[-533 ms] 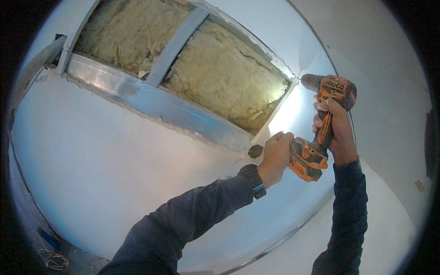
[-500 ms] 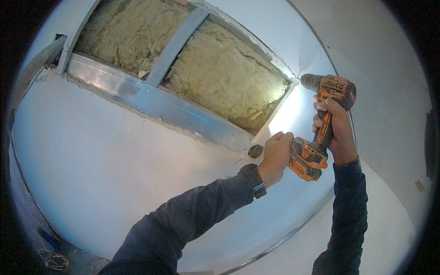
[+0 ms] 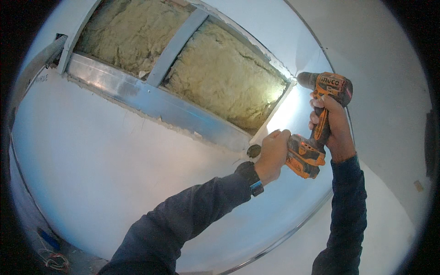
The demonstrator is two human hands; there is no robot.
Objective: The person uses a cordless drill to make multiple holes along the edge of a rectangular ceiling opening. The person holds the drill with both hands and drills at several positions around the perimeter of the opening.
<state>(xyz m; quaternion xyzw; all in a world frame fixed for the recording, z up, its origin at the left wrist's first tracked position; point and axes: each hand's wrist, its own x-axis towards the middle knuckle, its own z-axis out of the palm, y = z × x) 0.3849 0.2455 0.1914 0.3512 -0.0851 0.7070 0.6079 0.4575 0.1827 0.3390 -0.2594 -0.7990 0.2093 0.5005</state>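
Observation:
My right hand [image 3: 333, 126] grips the handle of an orange and black cordless drill [image 3: 321, 114], held up with its nose pointing left at the right edge of a cut-out in the white board [image 3: 114, 174]. The drill's lamp throws a bright patch on the board there. My left hand [image 3: 274, 153] is closed beside the drill's battery base, fingers curled; whether it pinches a screw is too small to tell. A dark wristband sits on my left wrist. Yellow mineral wool [image 3: 220, 73] and a metal stud [image 3: 176, 43] show inside the opening.
A shiny metal channel [image 3: 151, 103] runs along the lower edge of the opening. A small dark round hole [image 3: 253, 150] sits in the board just left of my left hand. A white wall [image 3: 389, 91] stands to the right. Cables lie at the lower left [image 3: 50, 259].

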